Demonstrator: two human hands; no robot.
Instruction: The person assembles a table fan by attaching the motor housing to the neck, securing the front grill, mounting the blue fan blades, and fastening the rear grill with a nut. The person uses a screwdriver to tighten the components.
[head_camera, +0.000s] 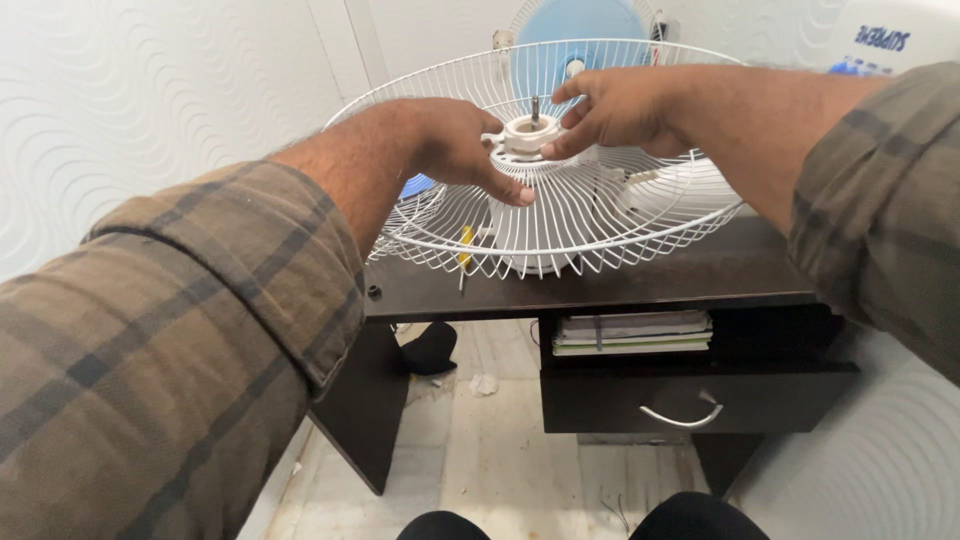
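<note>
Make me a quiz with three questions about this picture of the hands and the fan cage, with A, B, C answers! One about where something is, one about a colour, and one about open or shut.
1. Where does the white wire fan cage sit?
A. on the floor
B. on the dark desk
C. inside the drawer

2. What colour are the fan blades behind the cage?
A. light blue
B. red
C. black

3. How is the desk drawer?
A. taken out
B. shut tight
C. pulled partly open

Answers:
1 B: the cage rests on the desk top while the left hand and right hand touch the white round nut at its middle.
2 A: the blades show pale blue through the wires.
3 C: the drawer front stands out from the desk, with papers showing above it.
</note>
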